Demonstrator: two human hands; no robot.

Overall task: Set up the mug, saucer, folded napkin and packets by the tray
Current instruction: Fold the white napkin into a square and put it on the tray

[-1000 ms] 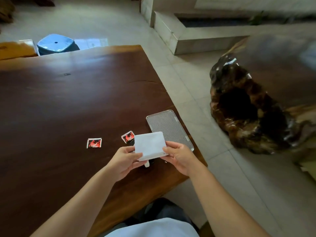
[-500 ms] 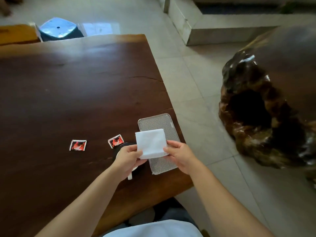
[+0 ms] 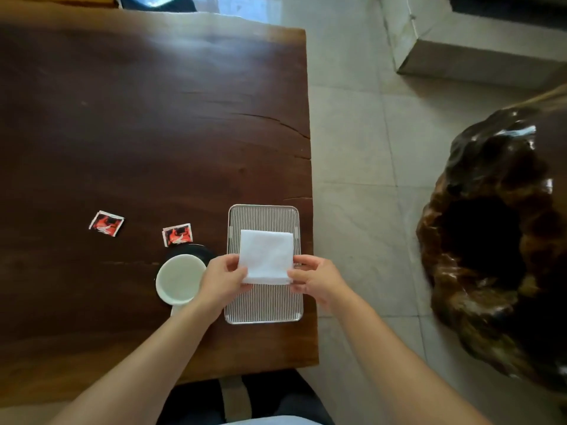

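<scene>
Dark table [image 3: 122, 133]: left hand [image 3: 222, 279] and right hand [image 3: 316, 279] pinch napkin [image 3: 266, 256] over tray [image 3: 264, 216]; likely next, lay it flat.

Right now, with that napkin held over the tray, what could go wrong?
The left hand works right beside the white mug; a careless elbow or wrist could knock it off its dark saucer. The tray sits close to the table edge, so a nudge might push it toward the floor. The folded napkin could unfold if either hand lets go unevenly.
</scene>
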